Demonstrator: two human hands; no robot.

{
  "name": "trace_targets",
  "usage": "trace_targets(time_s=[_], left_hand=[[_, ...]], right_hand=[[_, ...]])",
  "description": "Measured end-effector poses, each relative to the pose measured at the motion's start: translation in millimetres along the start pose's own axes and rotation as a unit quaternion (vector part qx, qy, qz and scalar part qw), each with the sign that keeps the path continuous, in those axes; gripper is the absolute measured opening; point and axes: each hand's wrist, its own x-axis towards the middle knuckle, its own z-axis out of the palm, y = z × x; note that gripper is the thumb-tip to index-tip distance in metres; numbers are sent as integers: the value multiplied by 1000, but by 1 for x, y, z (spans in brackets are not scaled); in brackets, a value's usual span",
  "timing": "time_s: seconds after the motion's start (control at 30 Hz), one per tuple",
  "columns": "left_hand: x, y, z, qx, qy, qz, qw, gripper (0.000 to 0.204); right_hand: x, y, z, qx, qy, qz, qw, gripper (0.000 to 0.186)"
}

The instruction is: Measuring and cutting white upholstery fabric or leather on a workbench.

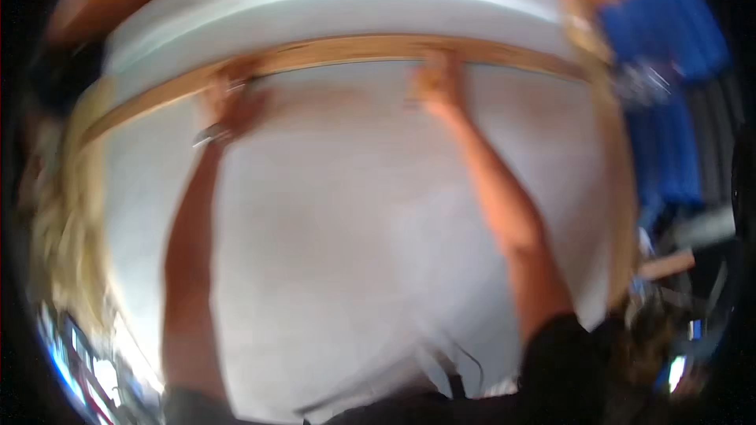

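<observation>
A long wooden strip (354, 49) runs across the far part of a large white panel (315, 212), bowed by the lens. My left hand (235, 101) reaches to the strip's left part, fingertips at its near edge; a band or watch circles the wrist. Motion smears those fingers, so their grip cannot be read. Farther right, my right hand (445, 86) is up against the strip's near edge, its fingers curled round a small yellowish thing (428, 83) too blurred to name. Both arms stretch far forward over the panel.
Wooden edging (618, 189) borders the panel on the right, and pale yellowish material (79, 205) lies along the left. Blue fabric or plastic (669, 31) hangs at the far right. A short wooden piece (667, 264) and clutter are at the lower right.
</observation>
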Motion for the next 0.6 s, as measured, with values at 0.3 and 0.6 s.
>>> trace_targets(time_s=[0.3, 0.6], left_hand=[[-18, 3, -20, -86, -38, -74, 993, 82], [-19, 1, -22, -59, 16, -54, 997, 79]], right_hand=[[4, 12, -4, -80, -103, -103, 986, 43], [4, 18, 4, -84, -96, -139, 982, 48]])
